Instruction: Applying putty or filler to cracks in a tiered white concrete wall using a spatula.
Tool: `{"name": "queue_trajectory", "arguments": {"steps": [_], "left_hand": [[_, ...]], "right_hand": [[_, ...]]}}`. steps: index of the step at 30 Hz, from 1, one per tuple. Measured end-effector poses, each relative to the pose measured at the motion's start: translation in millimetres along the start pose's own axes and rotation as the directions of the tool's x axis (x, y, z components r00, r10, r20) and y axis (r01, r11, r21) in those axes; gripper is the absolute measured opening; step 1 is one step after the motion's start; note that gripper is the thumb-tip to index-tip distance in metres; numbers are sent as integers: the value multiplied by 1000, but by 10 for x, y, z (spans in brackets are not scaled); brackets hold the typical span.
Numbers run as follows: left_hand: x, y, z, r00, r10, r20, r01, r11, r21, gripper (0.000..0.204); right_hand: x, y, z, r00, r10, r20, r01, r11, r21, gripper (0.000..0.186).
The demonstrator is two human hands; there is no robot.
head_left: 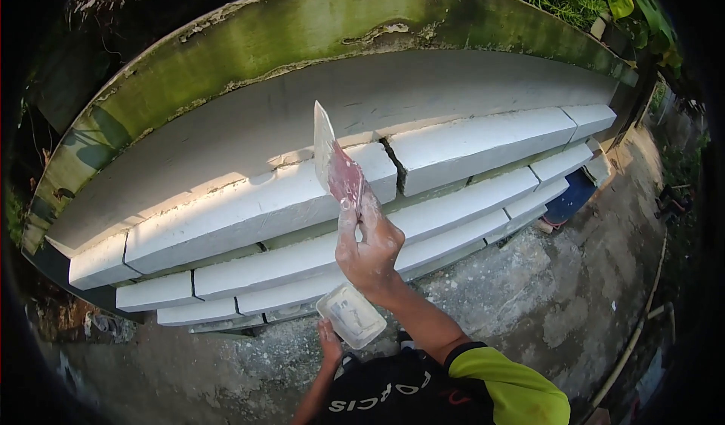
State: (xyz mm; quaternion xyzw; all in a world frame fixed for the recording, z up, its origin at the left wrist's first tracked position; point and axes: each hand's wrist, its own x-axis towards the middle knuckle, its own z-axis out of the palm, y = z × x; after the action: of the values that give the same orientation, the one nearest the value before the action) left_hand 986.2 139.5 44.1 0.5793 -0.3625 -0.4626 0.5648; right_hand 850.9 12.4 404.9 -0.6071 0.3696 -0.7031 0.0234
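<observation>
My right hand, smeared with white paste, is raised in front of the white blocks and closed around a putty knife. The knife's broad, pale blade points up and away, and its reddish part is coated with white residue. Lower down, close to my body, my left hand grips the left side of a small rectangular white tub. Whitish paste coats the inside of the tub. Behind the knife runs the top row of long white blocks, with a dark gap between two of them.
More rows of white blocks step down toward the concrete floor. Behind them stands a pale wall with a mossy green ledge. A dark blue object rests by the right end; a pipe lies farther right.
</observation>
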Motion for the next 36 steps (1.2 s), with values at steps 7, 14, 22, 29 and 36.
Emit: {"name": "queue_trajectory", "arguments": {"steps": [7,14,22,29,36], "left_hand": [[292,746,245,978,208,17,-208,978,28,31],[333,1020,330,988,140,68,-135,988,-75,33],[152,1328,551,990,-30,137,56,980,-191,34],[256,1060,576,991,3,136,12,994,-108,35],[202,1113,551,989,-107,105,127,969,-210,34]], "right_hand": [[-785,49,-996,869,304,390,-329,944,-2,31],[-1369,525,-938,601,514,612,-386,857,-341,38],[-1612,595,-917,645,533,547,-392,846,-362,35],[-1733,827,-947,581,519,627,-375,854,-360,39],[-1855,1284,-1113,479,704,524,-837,547,31,39]]}}
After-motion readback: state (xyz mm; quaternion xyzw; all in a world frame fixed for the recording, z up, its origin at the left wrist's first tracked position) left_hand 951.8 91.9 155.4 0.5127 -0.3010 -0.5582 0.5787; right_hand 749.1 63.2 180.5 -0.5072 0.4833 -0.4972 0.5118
